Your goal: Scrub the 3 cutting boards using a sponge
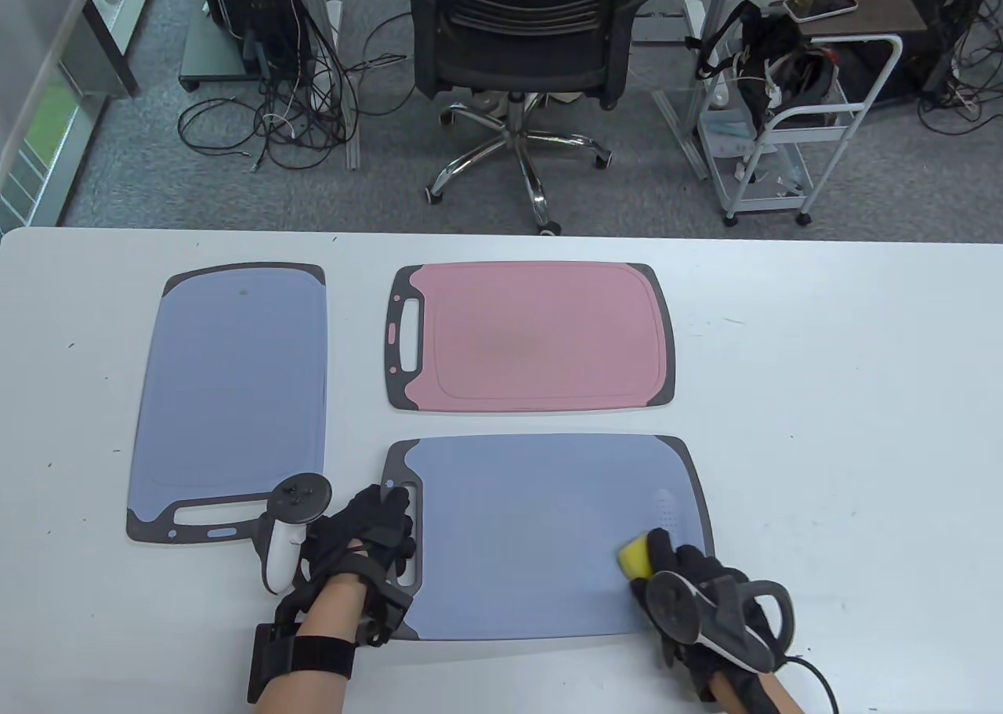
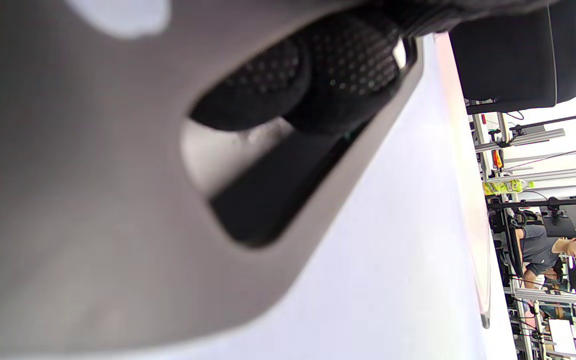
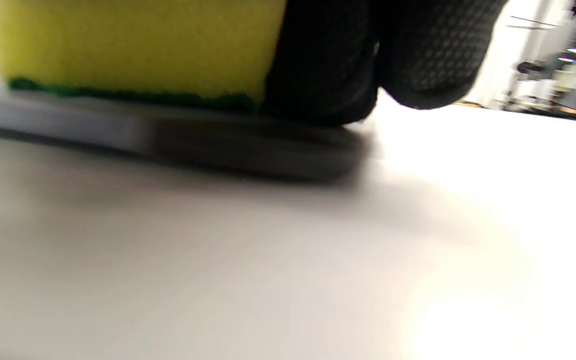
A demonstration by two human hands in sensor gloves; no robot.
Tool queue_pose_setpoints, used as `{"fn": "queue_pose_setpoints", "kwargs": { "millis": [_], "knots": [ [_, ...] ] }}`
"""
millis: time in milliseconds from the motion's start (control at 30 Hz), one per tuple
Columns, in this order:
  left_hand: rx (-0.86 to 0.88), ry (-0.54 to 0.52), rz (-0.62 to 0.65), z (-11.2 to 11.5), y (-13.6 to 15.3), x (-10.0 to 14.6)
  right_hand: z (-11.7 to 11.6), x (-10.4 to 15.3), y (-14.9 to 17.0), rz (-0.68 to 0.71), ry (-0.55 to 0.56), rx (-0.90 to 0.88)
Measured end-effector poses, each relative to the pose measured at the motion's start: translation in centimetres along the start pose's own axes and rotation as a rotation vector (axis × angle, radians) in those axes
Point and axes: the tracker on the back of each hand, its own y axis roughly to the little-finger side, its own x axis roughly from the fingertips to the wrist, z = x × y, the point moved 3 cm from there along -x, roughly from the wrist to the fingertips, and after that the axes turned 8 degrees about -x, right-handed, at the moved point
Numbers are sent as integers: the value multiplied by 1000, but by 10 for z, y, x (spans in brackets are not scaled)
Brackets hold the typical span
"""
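nearest the table's front edge, the near blue cutting board [image 1: 541, 534] is lying flat on the white table [image 1: 846, 432], its grey handle end pointing to the person's left. the right hand [image 1: 697, 581] is curling its fingers over the yellow sponge [image 1: 636, 555] and holding it down on the right part of this board, close to the board's right rim; in the right wrist view the sponge [image 3: 133, 45] is sitting green scouring side down on the board surface, with gloved fingertips [image 3: 428, 55] beside it. the left hand [image 1: 368, 534] is resting on the board's handle end, its fingers [image 2: 318, 80] poking into the handle slot and curling round the grey edge, gripping the board. to the left, the second blue cutting board [image 1: 231, 396] is lying lengthwise, its handle toward the person, just beside the left hand's tracker [image 1: 286, 530]. farther back, the pink cutting board [image 1: 541, 338] is lying flat, handle to the left, apart from both blue boards. beyond the table, a black office chair [image 1: 521, 32], tangled cables [image 1: 290, 110] and a white cart [image 1: 791, 134] are standing on the grey carpet.
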Motion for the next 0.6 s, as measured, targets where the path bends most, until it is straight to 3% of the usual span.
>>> {"fn": "queue_pose_setpoints", "kwargs": {
  "millis": [67,133,333,400,500,600],
  "knots": [
    [-3,2,0,0,-1,-1,0,-2,-11,16,9,-18],
    [-4,1,1,0,0,-1,-2,-5,-47,130,-1,44],
    [-4,-4,0,0,0,-1,-11,-5,-206,505,-44,64],
    [-3,-5,-1,0,0,0,-14,-2,-244,584,-51,65],
    [-4,-13,-1,0,0,0,-16,1,-265,621,-18,130],
    [-2,-18,-3,0,1,1,-13,0,-228,566,10,135]
  ]
}}
